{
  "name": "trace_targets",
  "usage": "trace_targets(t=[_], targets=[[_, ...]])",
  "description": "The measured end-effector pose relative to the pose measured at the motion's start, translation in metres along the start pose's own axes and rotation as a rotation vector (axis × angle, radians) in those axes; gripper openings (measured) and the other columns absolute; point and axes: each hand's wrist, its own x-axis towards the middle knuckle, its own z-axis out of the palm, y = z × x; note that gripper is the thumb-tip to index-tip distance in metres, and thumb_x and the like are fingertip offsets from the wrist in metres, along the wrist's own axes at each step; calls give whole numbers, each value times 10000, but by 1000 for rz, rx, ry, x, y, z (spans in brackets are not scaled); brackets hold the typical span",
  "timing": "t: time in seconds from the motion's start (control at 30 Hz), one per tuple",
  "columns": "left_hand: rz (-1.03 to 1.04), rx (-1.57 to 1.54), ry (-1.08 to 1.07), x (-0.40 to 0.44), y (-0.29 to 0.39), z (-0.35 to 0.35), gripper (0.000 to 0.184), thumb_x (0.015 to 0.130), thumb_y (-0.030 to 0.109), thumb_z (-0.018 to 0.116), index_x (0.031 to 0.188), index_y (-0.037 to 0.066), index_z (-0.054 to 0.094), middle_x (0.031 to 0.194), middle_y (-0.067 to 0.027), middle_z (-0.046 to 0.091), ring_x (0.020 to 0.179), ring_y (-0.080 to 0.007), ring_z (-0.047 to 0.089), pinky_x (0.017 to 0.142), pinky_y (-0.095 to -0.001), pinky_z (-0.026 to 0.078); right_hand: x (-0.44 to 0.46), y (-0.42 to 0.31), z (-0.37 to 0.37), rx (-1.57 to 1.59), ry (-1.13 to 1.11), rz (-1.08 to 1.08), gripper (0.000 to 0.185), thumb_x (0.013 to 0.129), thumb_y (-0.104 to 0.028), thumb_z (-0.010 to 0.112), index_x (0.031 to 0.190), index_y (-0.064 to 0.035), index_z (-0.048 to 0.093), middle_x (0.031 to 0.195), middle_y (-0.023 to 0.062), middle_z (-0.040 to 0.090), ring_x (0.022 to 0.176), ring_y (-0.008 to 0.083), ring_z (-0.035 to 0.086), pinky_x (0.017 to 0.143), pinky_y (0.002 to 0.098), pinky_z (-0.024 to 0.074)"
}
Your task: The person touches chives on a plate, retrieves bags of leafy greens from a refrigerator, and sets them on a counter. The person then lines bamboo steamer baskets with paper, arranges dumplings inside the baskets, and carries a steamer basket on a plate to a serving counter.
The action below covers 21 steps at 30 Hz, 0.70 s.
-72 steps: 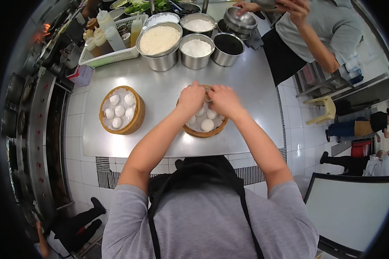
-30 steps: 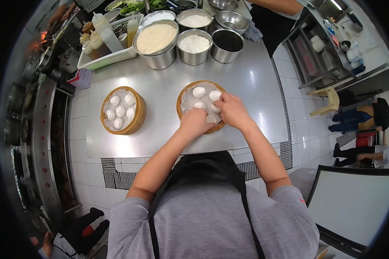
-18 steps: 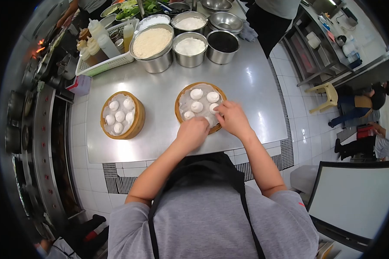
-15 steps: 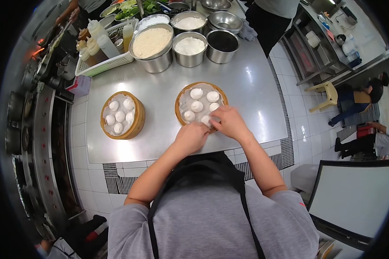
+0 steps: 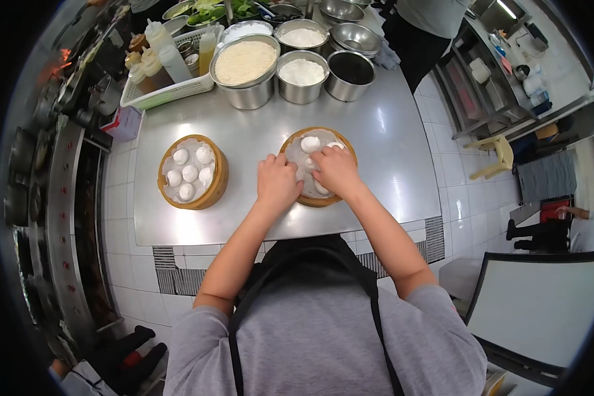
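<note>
A round bamboo steamer basket [image 5: 351, 146], lined with pale paper, sits on the steel table in front of me. White buns [image 5: 310, 144] lie inside it, some of them covered by my hands. My left hand [image 5: 279, 179] is at the basket's left rim, fingers bent over the edge and closed. Over the basket's middle and right side is my right hand [image 5: 337, 173], its fingertips closed around a small white bun [image 5: 309, 161]. To the left stands a second bamboo steamer basket [image 5: 220, 181] with several white buns [image 5: 190, 173] on paper; neither hand touches it.
Metal pots of flour [image 5: 301, 71], pale crumbs [image 5: 245, 63] and dark contents [image 5: 350, 66] line the far side of the table [image 5: 257, 125]. A white crate [image 5: 171, 96] holds squeeze bottles. Another person [image 5: 419, 33] stands at the far right corner. A stove [image 5: 66, 218] runs along the left.
Both hands have shifted from the basket's near edge: the left to its left rim, the right further up over the buns. The whole view has shifted slightly.
</note>
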Motion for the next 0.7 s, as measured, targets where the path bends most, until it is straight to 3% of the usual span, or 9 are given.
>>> trace_targets(t=[0.13,0.2,0.23,0.3,0.4,0.7], targets=[[22,-92,-26,13,-2,-5,220,648,208,703,825,82,671,919,-58,577,865,-243,522,759,-376,414,-6,0,-16,51,11,74,273,712,-182,662,972,-103,640,900,101,606,888,290,568,797,403,443],[186,-230,197,40,-5,4,192,676,146,659,856,79,662,914,-51,579,877,-238,522,773,-380,414,-3,14,-20,156,79,152,262,717,-163,652,971,-100,642,896,105,605,882,296,568,790,398,451],[186,-232,196,53,-6,9,192,676,146,659,856,79,662,914,-51,579,877,-238,522,773,-380,414,-1,21,-22,263,150,229,252,723,-145,641,970,-96,645,893,109,603,877,303,569,782,393,459],[368,-120,69,76,-9,17,230,681,84,620,908,89,656,922,-48,586,892,-233,525,787,-377,414,-3,36,-29,184,70,234,244,722,-134,637,963,-93,649,899,110,604,869,305,568,774,390,465],[410,38,-60,86,-16,24,258,667,84,620,922,98,653,916,-49,590,898,-234,528,794,-370,413,-5,46,-23,79,14,186,236,719,-126,636,952,-91,657,910,107,607,862,300,570,766,390,467],[340,95,-101,76,-16,7,266,650,133,651,913,98,652,938,-49,598,933,-230,523,825,-370,405,-1,35,-16,166,101,165,221,715,-149,647,928,-93,662,853,91,623,876,284,566,786,393,452]])
